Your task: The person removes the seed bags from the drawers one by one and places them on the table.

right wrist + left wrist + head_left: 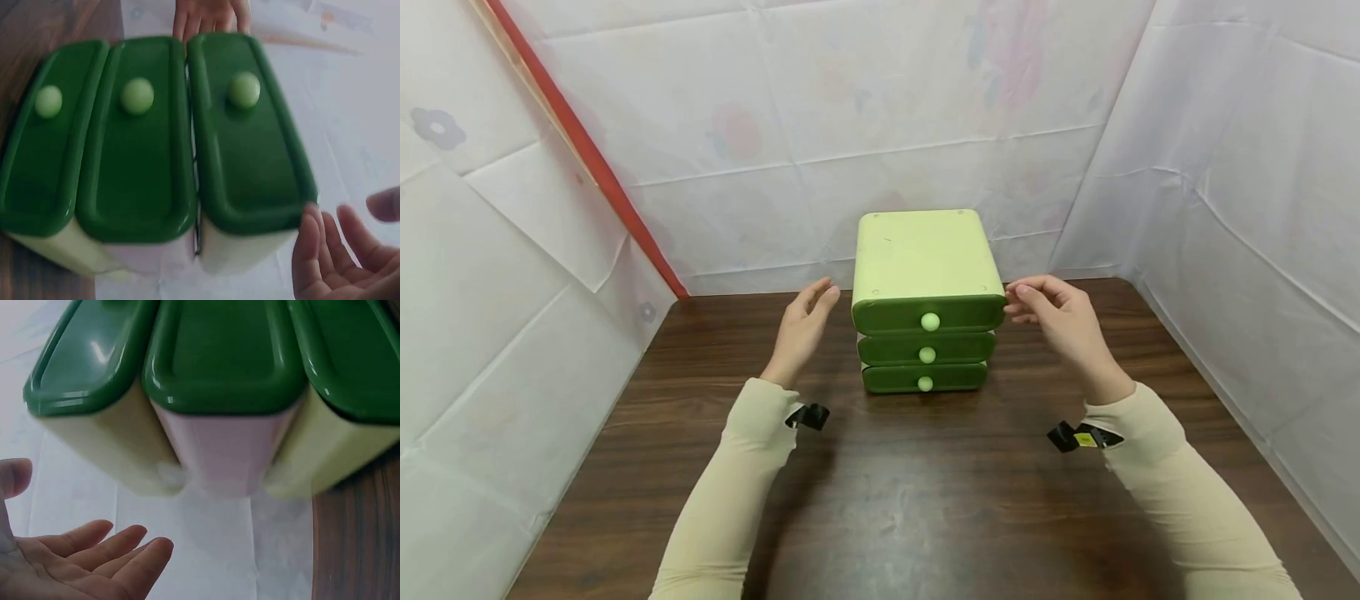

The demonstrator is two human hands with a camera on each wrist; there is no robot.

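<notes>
Three stacked drawers make up a small green drawer unit [925,258], its top pale green and its fronts dark green. Each front has a round pale knob [930,322]. Off the unit's left side, my left hand [801,329] is held apart from it, fingers loosely bent and holding nothing. At the right end of the top drawer [256,137], the fingertips of my right hand [1063,321] are right at the front's corner, with the thumb apart from them in the right wrist view. The middle drawer's side [219,450] looks pinkish.
The unit stands on a dark wood-grain table [887,500], near its back edge. White cloth sheets [865,125] hang behind and at both sides. A red strip [587,150] runs down the left back corner. Black straps [808,416] are at both wrists.
</notes>
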